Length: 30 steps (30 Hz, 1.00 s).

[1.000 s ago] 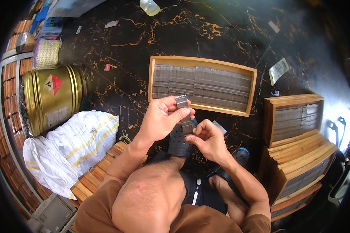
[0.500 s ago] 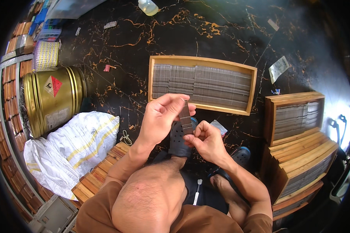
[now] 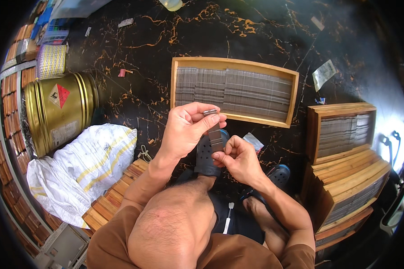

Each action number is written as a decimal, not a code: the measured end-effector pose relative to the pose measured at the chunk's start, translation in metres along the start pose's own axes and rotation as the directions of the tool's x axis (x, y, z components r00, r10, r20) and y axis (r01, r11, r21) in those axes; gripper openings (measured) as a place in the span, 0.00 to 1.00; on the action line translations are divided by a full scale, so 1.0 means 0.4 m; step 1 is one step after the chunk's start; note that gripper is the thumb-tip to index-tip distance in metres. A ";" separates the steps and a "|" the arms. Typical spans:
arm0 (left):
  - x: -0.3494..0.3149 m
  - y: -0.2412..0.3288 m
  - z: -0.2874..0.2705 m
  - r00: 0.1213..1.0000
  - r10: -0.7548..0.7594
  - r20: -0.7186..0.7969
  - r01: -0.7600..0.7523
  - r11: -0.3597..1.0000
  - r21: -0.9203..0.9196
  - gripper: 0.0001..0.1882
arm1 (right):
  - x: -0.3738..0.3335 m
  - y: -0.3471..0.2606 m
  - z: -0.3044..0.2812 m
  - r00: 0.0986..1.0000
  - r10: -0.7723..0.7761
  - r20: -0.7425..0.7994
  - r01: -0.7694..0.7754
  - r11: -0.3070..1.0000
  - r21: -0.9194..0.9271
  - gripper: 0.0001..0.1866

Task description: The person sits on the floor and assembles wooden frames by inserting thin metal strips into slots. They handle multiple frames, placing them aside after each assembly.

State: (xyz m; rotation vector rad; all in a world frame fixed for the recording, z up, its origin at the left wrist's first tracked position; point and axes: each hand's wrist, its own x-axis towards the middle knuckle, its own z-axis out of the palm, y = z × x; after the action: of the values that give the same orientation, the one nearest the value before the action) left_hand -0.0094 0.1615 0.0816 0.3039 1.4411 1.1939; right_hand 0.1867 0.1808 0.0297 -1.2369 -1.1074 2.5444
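Note:
My left hand pinches the upper end of a narrow stack of thin dark brown strips, with thumb and fingers closed round it. The stack's top end, with a shiny edge, pokes out above the thumb. At the lower end, my right hand holds the same stack between thumb and curled fingers. Just beyond my hands, a shallow wooden tray lies on the floor, packed with rows of thin grey-brown strips. A small brush with a white handle rests on the dark cloth at my lap.
At the right stand stacked wooden trays holding similar strips. On the left are a gold metal drum, a white woven sack and a row of wooden pieces. A plastic bag lies on the black marbled floor.
My left fingers have shifted on the stack, and its top end now shows above them. My right hand keeps its pinch on the lower end. The view has shifted slightly.

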 end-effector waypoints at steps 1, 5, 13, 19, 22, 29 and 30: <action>0.000 0.000 0.000 1.000 0.000 0.001 0.000 1.000 -0.003 0.13 | 0.000 -0.001 0.001 1.000 0.000 -0.001 0.000 1.000 -0.008 0.16; -0.001 -0.003 -0.001 1.000 0.006 -0.003 -0.006 1.000 -0.013 0.15 | -0.007 -0.015 0.005 1.000 0.012 0.014 -0.011 1.000 -0.019 0.16; -0.007 0.003 0.002 1.000 0.018 0.017 -0.018 0.999 -0.032 0.17 | -0.004 -0.041 -0.011 0.978 0.101 0.184 -0.125 0.985 0.120 0.15; -0.022 0.011 0.014 0.999 0.013 0.037 -0.009 0.994 -0.110 0.17 | 0.016 -0.052 -0.047 0.909 0.140 0.393 -0.233 0.951 0.201 0.15; -0.020 0.011 0.015 0.999 0.019 0.035 -0.015 0.995 -0.096 0.16 | 0.023 -0.045 -0.059 0.880 0.129 0.457 -0.258 0.938 0.233 0.17; -0.015 0.010 0.023 0.999 -0.041 0.020 0.042 0.999 -0.035 0.12 | 0.028 -0.016 -0.072 0.827 0.107 0.552 -0.314 0.902 0.295 0.12; -0.015 0.009 0.025 0.999 -0.036 0.021 0.037 0.998 -0.046 0.12 | 0.029 -0.008 -0.073 0.815 0.088 0.573 -0.318 0.894 0.315 0.12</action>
State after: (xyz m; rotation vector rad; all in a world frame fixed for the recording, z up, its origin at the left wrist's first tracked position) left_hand -0.0008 0.1634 0.0902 0.2555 1.3936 1.1900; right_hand 0.1995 0.2041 0.0123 -0.5578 -0.4587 3.1896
